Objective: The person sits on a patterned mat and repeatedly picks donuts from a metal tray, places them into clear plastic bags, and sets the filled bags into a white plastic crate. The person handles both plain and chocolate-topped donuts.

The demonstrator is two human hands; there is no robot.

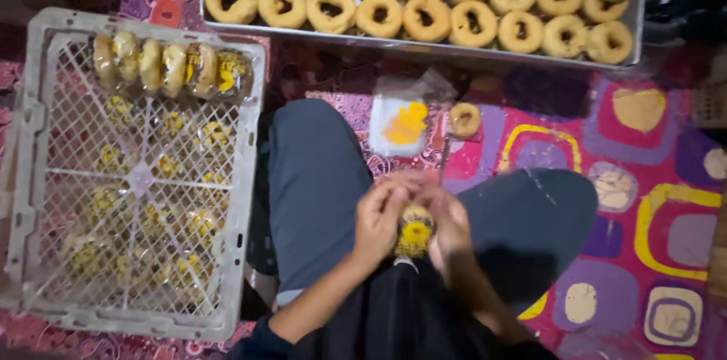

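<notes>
Gripping one round golden doughnut in a clear yellow-printed plastic bag [416, 230] above the lap, left hand [380, 218] and right hand [448, 220] clamp it together, beside a white plastic lattice crate [30, 178] and metal doughnut tray [424, 46].

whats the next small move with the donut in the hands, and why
Probably set the bagged donut, pinched between the left hand and right hand, into the white crate beside the row of wrapped donuts; it already looks wrapped like them.
</notes>
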